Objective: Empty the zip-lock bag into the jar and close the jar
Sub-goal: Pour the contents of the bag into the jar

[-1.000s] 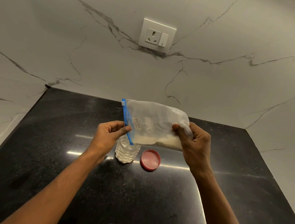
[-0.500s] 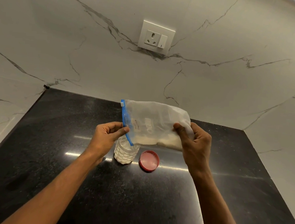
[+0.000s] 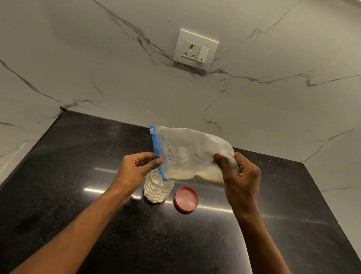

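Powder goes from zip-lock bag to jar on my black worktop

Over the middle of the worktop [image 3: 63, 192], the zip-lock bag [image 3: 191, 157] lies long axis level, blue zip mouth pointing left and down into the jar [image 3: 158, 189]; little has shifted in the last second beyond its raised end tipping slightly, so pouring continues. My right hand [image 3: 240, 180] is closed on that bottom end, my left hand [image 3: 137, 170] pinches the zip edge. The red lid [image 3: 186, 199] waits just right of the jar.

more powder [image 3: 193, 176] now at the bag [image 3: 195, 151] mouth over the jar [image 3: 158, 189]
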Demonstrator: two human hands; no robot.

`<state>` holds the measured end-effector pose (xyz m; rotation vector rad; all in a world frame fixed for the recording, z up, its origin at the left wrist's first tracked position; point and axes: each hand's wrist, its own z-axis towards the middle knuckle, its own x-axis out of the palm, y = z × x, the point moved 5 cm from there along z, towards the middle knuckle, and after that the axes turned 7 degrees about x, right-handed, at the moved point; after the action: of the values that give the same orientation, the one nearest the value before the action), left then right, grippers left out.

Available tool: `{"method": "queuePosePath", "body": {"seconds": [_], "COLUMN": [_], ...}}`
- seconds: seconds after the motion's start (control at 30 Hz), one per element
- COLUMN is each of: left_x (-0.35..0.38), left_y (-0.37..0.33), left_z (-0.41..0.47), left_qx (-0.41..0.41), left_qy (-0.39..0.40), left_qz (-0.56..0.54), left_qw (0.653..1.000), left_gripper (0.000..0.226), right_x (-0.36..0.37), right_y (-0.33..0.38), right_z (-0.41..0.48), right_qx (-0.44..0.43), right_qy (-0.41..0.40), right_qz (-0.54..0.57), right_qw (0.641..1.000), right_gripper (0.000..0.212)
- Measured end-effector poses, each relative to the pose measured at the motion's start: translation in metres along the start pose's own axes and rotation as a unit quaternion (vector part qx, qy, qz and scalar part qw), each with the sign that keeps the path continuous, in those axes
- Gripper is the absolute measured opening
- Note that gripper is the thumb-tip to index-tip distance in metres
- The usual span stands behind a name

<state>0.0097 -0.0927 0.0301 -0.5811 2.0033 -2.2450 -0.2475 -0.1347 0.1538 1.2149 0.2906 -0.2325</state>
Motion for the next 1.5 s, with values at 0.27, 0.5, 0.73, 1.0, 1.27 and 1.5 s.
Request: {"method": "queuePosePath", "body": {"seconds": [0.27, 0.5, 0.73, 1.0, 1.27, 1.5], "left_x": [0.002, 0.001, 0.002, -0.001, -0.002, -0.002], "left_y": [-0.005, -0.004, -0.005, -0.004, -0.001, -0.001], "left_z": [0.000, 0.000, -0.002, 0.000, -0.001, -0.002], "left_qx": [0.005, 0.005, 0.006, 0.010, 0.003, 0.005], "left_qy": [0.001, 0.001, 0.003, -0.003, -0.001, 0.004], "left_qz": [0.002, 0.007, -0.003, -0.003, 0.002, 0.000], "left_qw": [1.000, 1.000, 1.000, 1.000, 1.000, 1.000], "left_gripper": [0.016, 0.015, 0.015, 0.015, 0.015, 0.015], "right_x": [0.000, 0.001, 0.001, 0.002, 0.000, 0.003], "right_y": [-0.001, -0.002, -0.005, -0.009, -0.011, -0.006], "right_z": [0.003, 0.008, 0.009, 0.006, 0.004, 0.004], "right_qx": [0.003, 0.002, 0.011, 0.010, 0.014, 0.003], "right_qy": [-0.011, -0.005, 0.019, 0.024, 0.008, 0.008], "right_qz": [-0.002, 0.000, 0.002, -0.008, -0.012, -0.007], "right_qw": [1.000, 1.000, 1.000, 1.000, 1.000, 1.000], "right_gripper": [0.012, 0.011, 0.009, 0.009, 0.014, 0.007]}}
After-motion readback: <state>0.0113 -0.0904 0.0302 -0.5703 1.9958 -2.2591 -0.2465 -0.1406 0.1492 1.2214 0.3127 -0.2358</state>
